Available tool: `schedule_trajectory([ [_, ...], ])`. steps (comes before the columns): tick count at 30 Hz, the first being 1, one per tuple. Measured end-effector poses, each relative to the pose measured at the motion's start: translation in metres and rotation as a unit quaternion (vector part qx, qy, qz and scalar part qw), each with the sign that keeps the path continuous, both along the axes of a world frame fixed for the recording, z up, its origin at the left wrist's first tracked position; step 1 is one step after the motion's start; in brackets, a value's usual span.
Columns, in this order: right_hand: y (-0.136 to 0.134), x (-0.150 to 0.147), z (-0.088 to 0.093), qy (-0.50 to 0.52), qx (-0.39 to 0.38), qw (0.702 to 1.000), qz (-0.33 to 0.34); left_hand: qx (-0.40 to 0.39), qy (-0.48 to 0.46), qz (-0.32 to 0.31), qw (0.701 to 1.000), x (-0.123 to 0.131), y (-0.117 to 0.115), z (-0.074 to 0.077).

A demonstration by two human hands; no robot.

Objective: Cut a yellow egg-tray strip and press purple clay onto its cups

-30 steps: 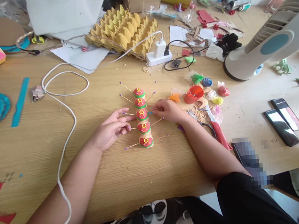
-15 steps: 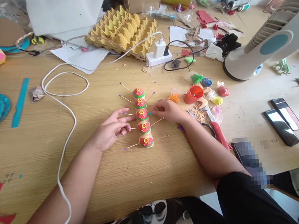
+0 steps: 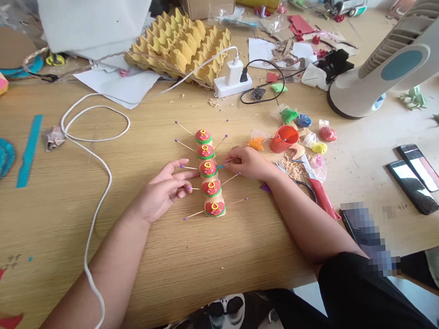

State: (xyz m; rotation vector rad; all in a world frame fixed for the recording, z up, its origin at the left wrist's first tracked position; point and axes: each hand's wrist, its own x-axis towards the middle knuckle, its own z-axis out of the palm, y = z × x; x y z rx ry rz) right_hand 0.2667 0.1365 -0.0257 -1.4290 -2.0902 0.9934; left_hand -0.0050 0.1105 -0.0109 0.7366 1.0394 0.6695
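A row of egg-carton cups [image 3: 211,187], topped with red clay, green rims and yellow loops, stands on the table between my hands. Thin toothpicks with purple ends stick out from both its sides. My left hand [image 3: 164,190] is at its left, two fingers stretched toward the middle cup and the thumb beside a purple toothpick end [image 3: 189,188]. On the other side, my right hand [image 3: 248,162] pinches a purple-tipped toothpick [image 3: 230,159] near the middle cup. Its far end is hidden by the fingers. A small blue piece [image 3: 220,166] shows below the fingertips.
To the right are a red cup [image 3: 284,138], bagged clay lumps [image 3: 303,120], wood shavings, a red-handled knife [image 3: 324,196] and phones [image 3: 413,187]. Behind stand an egg tray [image 3: 182,47], a power strip [image 3: 232,85] and a fan [image 3: 355,88]. A white cable [image 3: 104,159] crosses my left arm.
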Motion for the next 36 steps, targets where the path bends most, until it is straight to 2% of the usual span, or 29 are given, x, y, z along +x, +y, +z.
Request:
schedule_trajectory([
  [18,-0.0015,-0.0018,-0.0025,0.021,0.016,1.0,-0.016,0.003,0.005,0.0,1.0,0.0008,-0.0002,-0.0005],
  [36,-0.0017,-0.0028,-0.0017,0.04,-0.005,0.999,-0.007,0.004,0.007,-0.006,1.0,-0.0006,0.0,-0.0009],
])
